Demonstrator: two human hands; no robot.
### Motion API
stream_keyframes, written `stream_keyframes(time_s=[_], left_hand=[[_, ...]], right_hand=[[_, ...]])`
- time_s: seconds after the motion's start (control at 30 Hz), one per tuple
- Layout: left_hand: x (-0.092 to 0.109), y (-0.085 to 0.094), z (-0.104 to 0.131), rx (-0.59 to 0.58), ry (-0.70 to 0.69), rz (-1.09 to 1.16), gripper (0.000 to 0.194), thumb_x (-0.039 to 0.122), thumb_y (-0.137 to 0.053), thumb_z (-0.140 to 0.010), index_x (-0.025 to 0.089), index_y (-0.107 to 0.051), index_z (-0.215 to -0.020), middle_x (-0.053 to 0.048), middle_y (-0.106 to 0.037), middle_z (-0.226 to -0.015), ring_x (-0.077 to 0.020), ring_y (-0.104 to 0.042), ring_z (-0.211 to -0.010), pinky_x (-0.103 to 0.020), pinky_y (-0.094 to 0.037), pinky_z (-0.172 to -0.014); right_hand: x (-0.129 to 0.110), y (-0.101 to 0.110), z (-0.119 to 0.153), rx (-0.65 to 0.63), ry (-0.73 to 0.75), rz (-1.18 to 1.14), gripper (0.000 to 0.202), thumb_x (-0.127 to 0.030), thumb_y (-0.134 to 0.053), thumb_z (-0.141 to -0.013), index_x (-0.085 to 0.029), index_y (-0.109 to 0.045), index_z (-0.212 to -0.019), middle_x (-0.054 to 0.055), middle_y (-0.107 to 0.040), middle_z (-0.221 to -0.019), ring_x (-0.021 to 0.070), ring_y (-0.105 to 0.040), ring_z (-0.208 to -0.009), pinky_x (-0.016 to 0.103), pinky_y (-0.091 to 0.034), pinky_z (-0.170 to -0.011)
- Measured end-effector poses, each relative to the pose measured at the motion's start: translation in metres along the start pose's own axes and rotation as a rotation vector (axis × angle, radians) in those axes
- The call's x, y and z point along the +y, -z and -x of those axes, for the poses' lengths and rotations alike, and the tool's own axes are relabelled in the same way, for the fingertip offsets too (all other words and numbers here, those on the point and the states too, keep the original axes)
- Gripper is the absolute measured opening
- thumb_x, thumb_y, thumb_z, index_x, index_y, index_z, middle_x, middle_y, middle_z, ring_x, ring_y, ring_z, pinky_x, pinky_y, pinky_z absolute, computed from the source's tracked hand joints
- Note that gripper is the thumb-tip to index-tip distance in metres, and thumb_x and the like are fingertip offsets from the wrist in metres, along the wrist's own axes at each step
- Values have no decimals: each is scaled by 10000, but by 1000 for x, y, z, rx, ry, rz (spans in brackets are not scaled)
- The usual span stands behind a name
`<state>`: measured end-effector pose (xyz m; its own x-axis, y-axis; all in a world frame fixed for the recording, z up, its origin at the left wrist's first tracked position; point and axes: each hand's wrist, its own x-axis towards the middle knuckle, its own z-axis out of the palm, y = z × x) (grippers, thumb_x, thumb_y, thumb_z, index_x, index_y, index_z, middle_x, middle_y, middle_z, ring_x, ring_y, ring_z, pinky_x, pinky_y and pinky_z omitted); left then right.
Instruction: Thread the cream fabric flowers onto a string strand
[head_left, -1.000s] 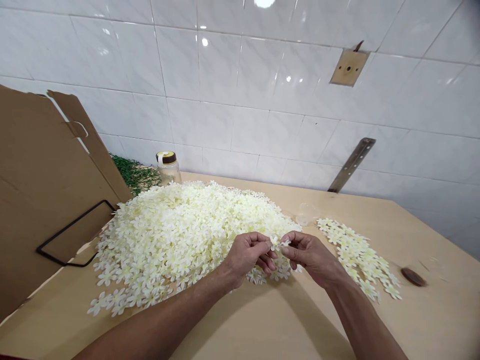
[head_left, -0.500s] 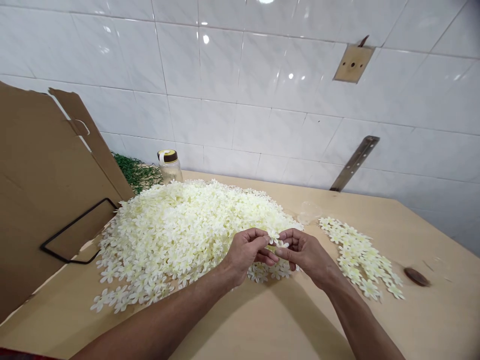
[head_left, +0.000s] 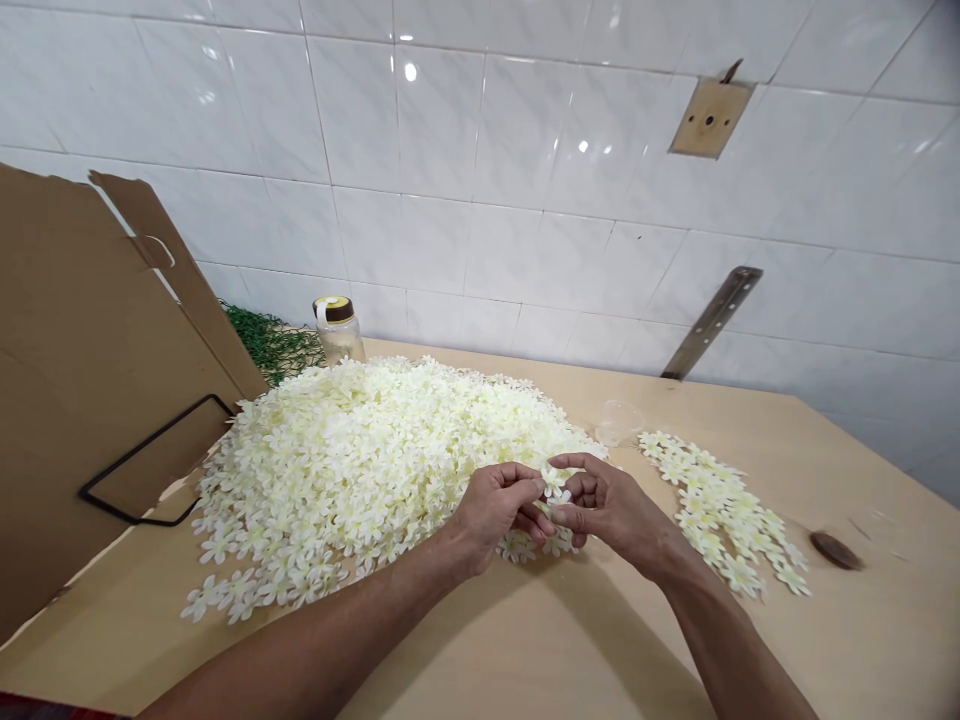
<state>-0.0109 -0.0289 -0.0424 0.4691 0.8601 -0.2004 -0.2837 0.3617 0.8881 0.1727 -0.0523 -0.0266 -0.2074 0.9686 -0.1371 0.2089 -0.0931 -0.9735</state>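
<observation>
White artificial flowers with pale yellow centres lie in a big pile (head_left: 375,440) in front of me. At the pile's right front edge my left hand (head_left: 491,515) is closed, with thumb and forefinger pinching a white artificial flower (head_left: 553,481). Facing it, my right hand (head_left: 619,512) has its thumb and curled fingers on a second artificial flower (head_left: 560,499), just below the first. Its forefinger reaches over the top of the upper flower. Whether the two flowers are joined is hard to see between the fingers.
A smaller spread of flowers (head_left: 720,515) lies on the table (head_left: 480,660) to the right, near a dark brown oval object (head_left: 835,550) and a clear plastic piece (head_left: 619,422). Left stand a cardboard box (head_left: 97,380) with a black wire frame (head_left: 154,435), a lidded jar (head_left: 339,330) and green strands (head_left: 274,345).
The right forefinger has lifted and stretched out over the flowers. The upper flower has shifted slightly right and turned more toward me. Both hands stay in nearly the same place.
</observation>
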Motion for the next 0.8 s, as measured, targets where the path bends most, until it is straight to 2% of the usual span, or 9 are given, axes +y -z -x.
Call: stream_keyframes(time_s=[0.1, 0.27, 0.37, 0.43, 0.6, 0.8], left_hand=[[-1, 1, -2, 11, -14, 18, 227, 322, -717, -713, 130, -622, -787, -43, -623, -570, -147, -615, -500, -247, -495, -513], [-2, 3, -4, 18, -38, 63, 218, 300, -737, -699, 120, -634, -762, -75, -664, -729, -152, -643, -554, -260, -509, -541], [-2, 3, -4, 16, -35, 83, 217, 291, -735, -709, 114, -634, -781, -91, -675, -753, -162, -658, -581, -258, -510, -553], [-2, 3, -4, 11, -37, 93, 216, 286, -736, -714, 111, -633, -788, -96, -678, -762, -169, -668, -605, -261, -516, -573], [-1, 3, -3, 11, -35, 104, 224, 286, -737, -707, 108, -631, -791, -93, -676, -763, -170, -670, -610, -259, -517, -578], [2, 2, -2, 39, -66, 89, 231, 300, -734, -702, 108, -631, -781, -109, -685, -804, -162, -660, -588, -258, -508, -554]], right_hand=[[-2, 0, 1, -22, 14, -37, 605, -377, -820, -712, -208, -541, -1221, -4, -595, -805, 171, -634, -653, 323, -553, -583], [-4, 0, 2, -16, 10, -79, 579, -396, -838, -686, -201, -584, -1169, -1, -594, -788, 169, -620, -670, 317, -552, -583], [-3, 3, 2, -4, 6, -131, 555, -424, -811, -719, -196, -590, -1175, 5, -601, -786, 165, -616, -679, 308, -550, -584], [-1, 4, 1, 12, 7, -155, 521, -436, -792, -741, -189, -605, -1160, 7, -608, -770, 156, -613, -670, 299, -544, -588], [3, 3, -2, 54, 14, -159, 472, -434, -819, -706, -186, -657, -1074, 16, -643, -769, 151, -610, -662, 284, -524, -589], [6, 3, -3, 157, 82, -147, 450, -401, -821, -706, -198, -666, -1076, 12, -604, -824, 139, -556, -646, 285, -497, -557]])
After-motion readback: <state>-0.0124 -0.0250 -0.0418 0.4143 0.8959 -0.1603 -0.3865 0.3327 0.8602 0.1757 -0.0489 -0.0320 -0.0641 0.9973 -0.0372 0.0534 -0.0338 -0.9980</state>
